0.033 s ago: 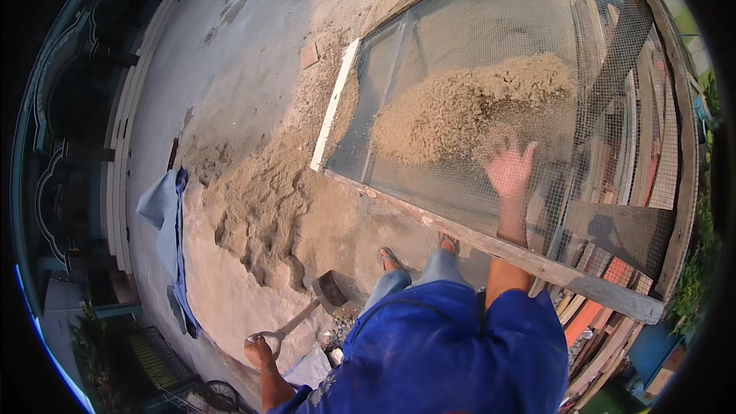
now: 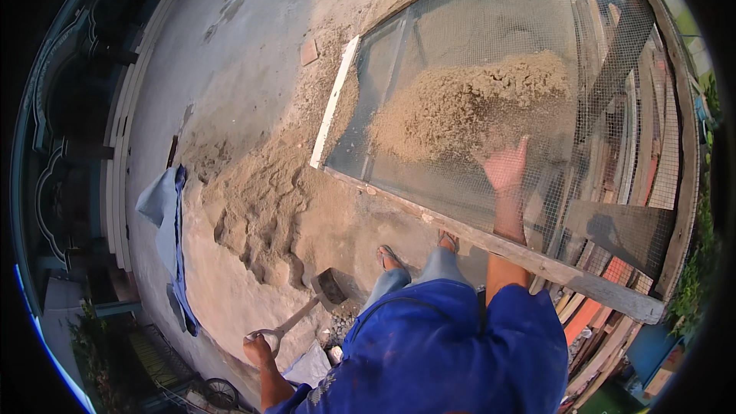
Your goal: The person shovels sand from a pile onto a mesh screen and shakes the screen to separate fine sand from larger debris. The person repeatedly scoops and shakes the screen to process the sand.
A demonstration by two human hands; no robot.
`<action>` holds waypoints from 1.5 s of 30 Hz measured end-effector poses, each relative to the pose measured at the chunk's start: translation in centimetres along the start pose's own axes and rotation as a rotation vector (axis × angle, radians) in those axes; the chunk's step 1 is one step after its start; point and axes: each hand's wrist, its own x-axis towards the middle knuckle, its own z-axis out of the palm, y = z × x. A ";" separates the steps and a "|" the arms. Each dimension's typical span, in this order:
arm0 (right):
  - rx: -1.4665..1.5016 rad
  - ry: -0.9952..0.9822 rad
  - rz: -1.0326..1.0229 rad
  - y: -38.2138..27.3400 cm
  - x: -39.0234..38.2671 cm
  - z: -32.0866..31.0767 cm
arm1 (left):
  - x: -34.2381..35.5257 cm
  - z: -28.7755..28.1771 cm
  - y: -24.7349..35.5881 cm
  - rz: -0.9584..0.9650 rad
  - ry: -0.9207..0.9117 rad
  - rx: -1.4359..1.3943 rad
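Note:
My left hand, at the lower left, is closed around the grip of a shovel. The shovel's blade rests on the ground near my feet. A large wood-framed mesh screen slants across the upper right, with a heap of sand lying on it. My right arm passes under the screen's near wooden bar, and my right hand shows through the mesh beneath the heap's near edge. That hand is open, its thumb stretched out; the sand and mesh partly hide the other fingertips.
A broken pile of sand lies on the concrete left of the screen. A blue cloth hangs farther left. Stacked wood strips lie under and beside the screen at right. A small brick piece sits beyond the sand.
My right hand has shifted slightly under the mesh, its thumb turned more upright. The sand on the screen has moved a little. My left hand and the shovel look the same.

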 end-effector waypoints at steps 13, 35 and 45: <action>0.166 -0.418 0.247 2.3 1.4 2.6 | -1.9 -0.4 3.6 -0.116 -0.030 -0.048; -1.222 0.547 0.766 16.1 -11.1 -19.0 | 17.1 -6.4 4.9 -0.007 0.032 0.048; -2.205 -0.190 0.517 35.3 -11.1 -11.5 | 37.3 -6.0 10.2 0.295 -0.058 -0.191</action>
